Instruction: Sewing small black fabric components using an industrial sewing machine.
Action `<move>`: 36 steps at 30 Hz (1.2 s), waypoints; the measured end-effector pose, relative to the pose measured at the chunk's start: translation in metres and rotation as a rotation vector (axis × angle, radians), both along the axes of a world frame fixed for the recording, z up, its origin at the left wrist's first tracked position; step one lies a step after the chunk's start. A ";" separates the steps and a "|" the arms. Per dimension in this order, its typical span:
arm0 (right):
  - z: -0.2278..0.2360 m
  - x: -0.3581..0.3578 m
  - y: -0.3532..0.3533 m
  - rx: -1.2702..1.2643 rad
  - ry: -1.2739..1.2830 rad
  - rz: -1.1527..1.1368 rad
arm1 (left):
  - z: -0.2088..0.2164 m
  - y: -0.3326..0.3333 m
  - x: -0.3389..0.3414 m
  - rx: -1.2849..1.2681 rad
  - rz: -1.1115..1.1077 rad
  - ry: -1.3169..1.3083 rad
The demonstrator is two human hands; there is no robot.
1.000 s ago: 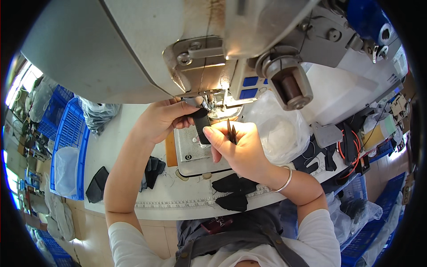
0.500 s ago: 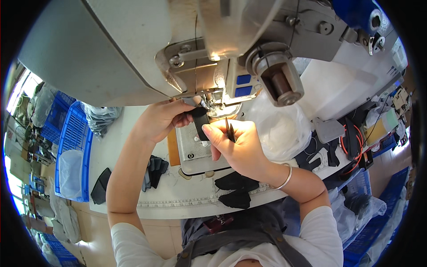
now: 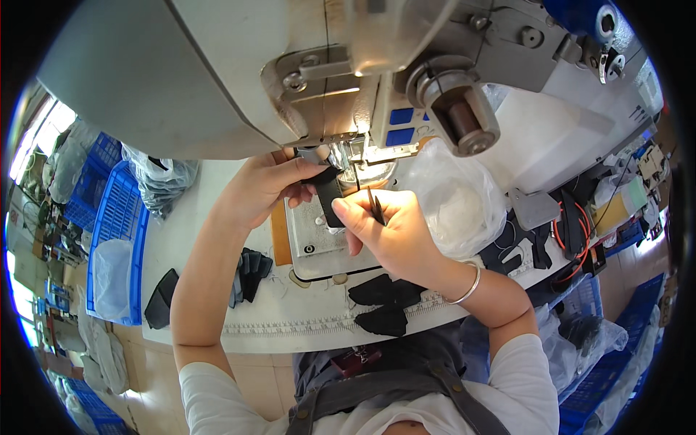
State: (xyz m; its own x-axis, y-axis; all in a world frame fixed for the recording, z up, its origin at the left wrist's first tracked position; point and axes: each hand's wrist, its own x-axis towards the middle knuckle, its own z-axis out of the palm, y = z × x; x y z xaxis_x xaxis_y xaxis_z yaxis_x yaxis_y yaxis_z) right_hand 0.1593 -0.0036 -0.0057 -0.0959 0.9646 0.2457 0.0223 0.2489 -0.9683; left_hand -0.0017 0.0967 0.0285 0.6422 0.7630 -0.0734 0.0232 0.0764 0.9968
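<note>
My left hand (image 3: 270, 190) pinches the upper end of a black fabric strip (image 3: 330, 201) in front of the sewing machine's lit needle area (image 3: 355, 163). The strip hangs toward my right hand (image 3: 391, 230), whose thumb touches or nearly touches its right edge. A small dark tool with two pointed tips (image 3: 375, 208) sticks up from the closed fingers of my right hand; I cannot tell whether it is tweezers or thread snips. Below the hands, several black fabric pieces (image 3: 384, 291) lie near the table's front edge. Another dark stack (image 3: 251, 274) is beside my left forearm.
The machine head (image 3: 167, 80) hangs over the work, with a thread spool (image 3: 460, 119) at its right. A clear plastic bag (image 3: 460, 206) sits right of the metal bed (image 3: 310, 264). A blue crate (image 3: 116, 239) stands at the left. An orange cord (image 3: 583, 232) lies at the right.
The whole view has shifted slightly. My left hand's fingers have moved a little along the black strip, and more of the strip shows flat between the hands. Both hands keep their hold.
</note>
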 end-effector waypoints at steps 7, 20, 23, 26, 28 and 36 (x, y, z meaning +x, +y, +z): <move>-0.006 0.029 -0.034 -0.023 -0.163 0.033 | -0.023 0.000 -0.108 0.106 0.136 0.420; -0.068 0.087 -0.076 0.103 -0.624 -0.245 | -0.097 -0.047 -0.167 0.469 0.818 1.329; -0.075 0.093 -0.082 0.074 -0.676 -0.150 | -0.088 -0.061 -0.123 0.636 0.854 0.921; -0.082 0.090 -0.084 0.135 -0.820 -0.142 | -0.096 -0.078 -0.063 0.662 0.309 0.439; -0.082 0.090 -0.086 0.102 -0.887 -0.118 | -0.088 -0.090 -0.016 0.669 -0.034 0.460; -0.081 0.085 -0.088 -0.017 -0.780 -0.169 | -0.120 -0.089 0.013 0.706 -0.240 0.515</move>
